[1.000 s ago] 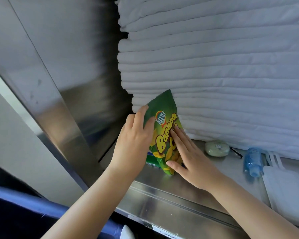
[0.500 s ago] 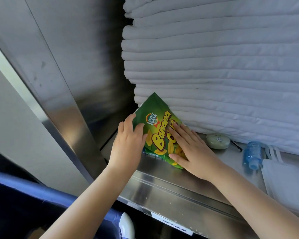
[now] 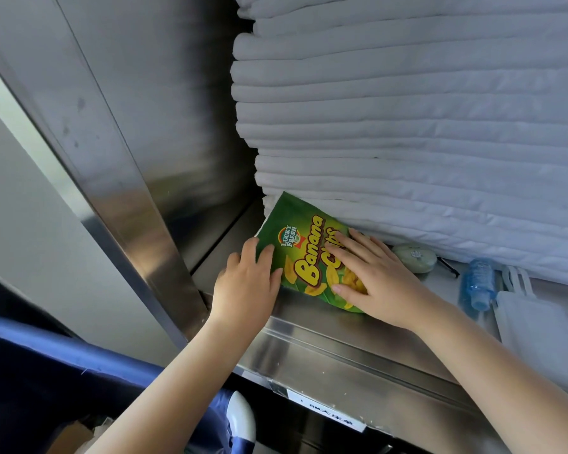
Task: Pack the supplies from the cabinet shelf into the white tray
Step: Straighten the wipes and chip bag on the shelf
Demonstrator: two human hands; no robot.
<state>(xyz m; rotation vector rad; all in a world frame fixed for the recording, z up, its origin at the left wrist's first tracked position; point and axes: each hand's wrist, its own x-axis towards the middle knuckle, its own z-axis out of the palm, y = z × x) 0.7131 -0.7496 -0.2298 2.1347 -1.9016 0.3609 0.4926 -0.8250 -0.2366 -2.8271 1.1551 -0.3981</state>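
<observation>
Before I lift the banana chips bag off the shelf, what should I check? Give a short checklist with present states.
1. Left hand holds the banana chips bag by its left edge: ok.
2. Right hand grips the bag: not ok, fingers lie flat on its front.
3. Bag clear of the folded linen stack: not ok, it leans there.
4. White tray in view: ok, at the right.
5. Room in tray: cannot tell.
</observation>
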